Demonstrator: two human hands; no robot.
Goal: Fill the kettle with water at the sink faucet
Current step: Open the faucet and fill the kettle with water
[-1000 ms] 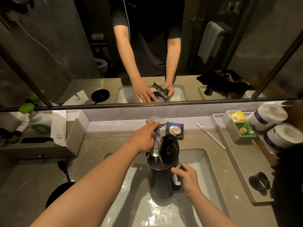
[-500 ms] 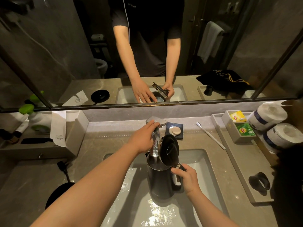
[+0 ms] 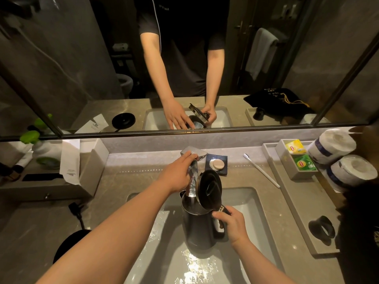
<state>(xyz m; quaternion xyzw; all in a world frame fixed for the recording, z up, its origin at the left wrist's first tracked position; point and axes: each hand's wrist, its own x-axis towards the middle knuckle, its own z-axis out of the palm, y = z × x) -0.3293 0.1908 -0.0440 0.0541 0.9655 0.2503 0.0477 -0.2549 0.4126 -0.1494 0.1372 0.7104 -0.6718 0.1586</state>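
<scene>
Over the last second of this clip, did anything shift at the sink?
Almost nothing. The kettle stayed under the faucet with its lid open and water running in. The left hand stayed on the faucet handle, and the right hand kept its grip on the kettle handle.

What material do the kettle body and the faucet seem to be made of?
Kettle: probably metal with a dark matte coating, given its dull, even sheen; plastic is possible. Faucet: polished or chromed metal, judging by its bright mirror-like reflections.
</scene>
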